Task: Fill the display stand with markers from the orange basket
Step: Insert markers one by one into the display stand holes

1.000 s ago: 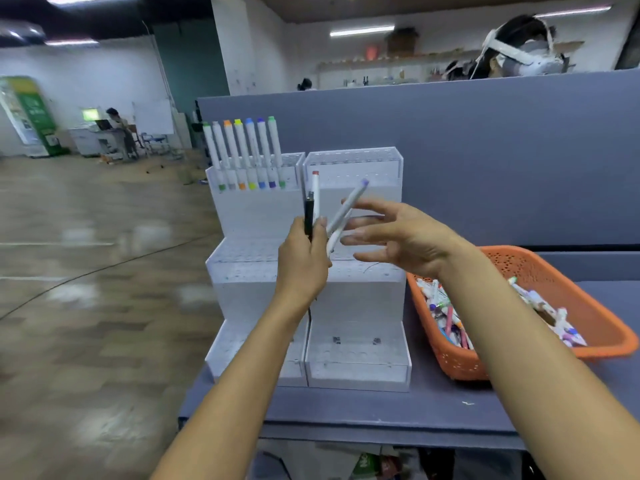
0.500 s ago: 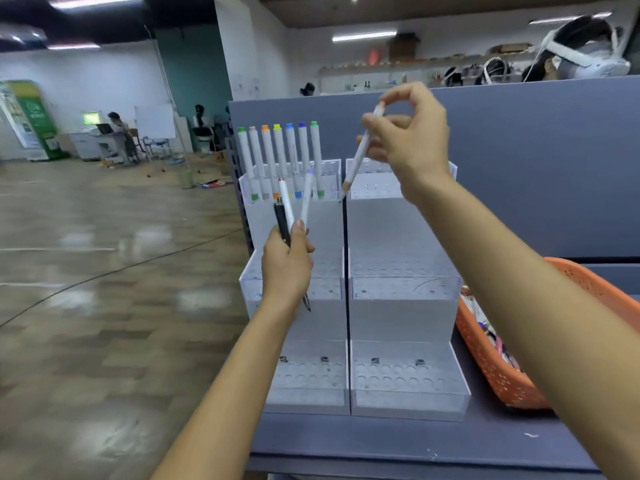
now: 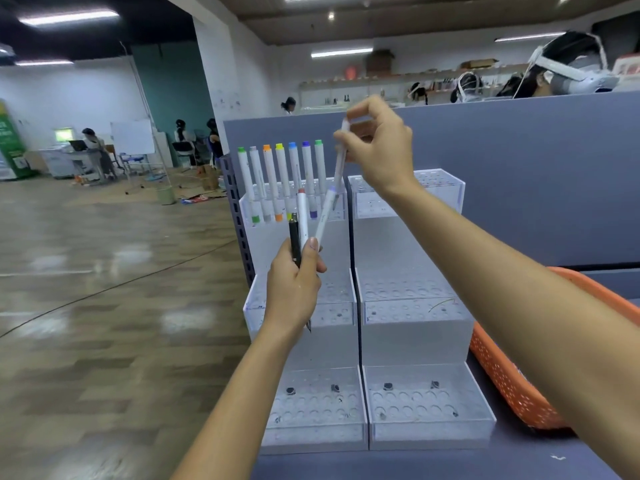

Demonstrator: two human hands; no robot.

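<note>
The right hand [image 3: 377, 147] pinches a white marker [image 3: 339, 168] by its top, tip down at the top tier of the clear display stand [image 3: 412, 344], just beside seven standing markers [image 3: 282, 178]. The left hand [image 3: 294, 289] grips three more pens [image 3: 302, 220] upright before the stand. The orange basket [image 3: 505, 379] sits on the table [image 3: 433, 465] at the stand's right.

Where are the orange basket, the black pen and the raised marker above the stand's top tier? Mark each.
Orange basket [image 3: 509, 386], head view, on its perforated side wall.
Black pen [image 3: 294, 237], head view, on its upper barrel.
Raised marker [image 3: 339, 171], head view, on its white barrel.
</note>
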